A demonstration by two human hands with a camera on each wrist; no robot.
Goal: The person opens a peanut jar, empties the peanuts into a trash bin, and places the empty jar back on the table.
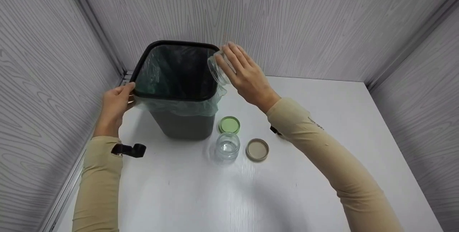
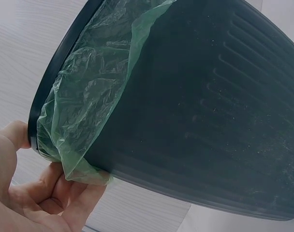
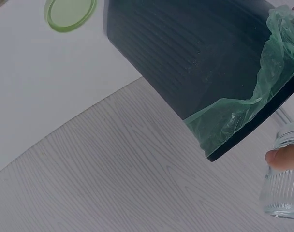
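Two hands are at work on a dark bin (image 1: pixel 179 92) that is tilted toward the person on the white bench (image 1: pixel 322 146). Its rim is gripped by the left hand (image 1: pixel 114 104), thumb over the black edge and fingers curled beneath the green liner (image 2: pixel 89 87). A clear ribbed glass jar (image 1: pixel 217 67) is clasped in the right hand (image 1: pixel 244 74), mouth tipped over the bin's right rim.

Slipping is judged the main risk: smooth glass is held sideways, so a loosened grip could drop it into the bin or onto the bench. The tilted bin could also slide if the left hand's hold weakens, and the loose liner could be pulled off the rim.

The held jar looks transparent, lidless and seemingly empty. A second open jar (image 1: pixel 227 146) stands near a green lid (image 1: pixel 229 124) and a tan lid (image 1: pixel 257 149).
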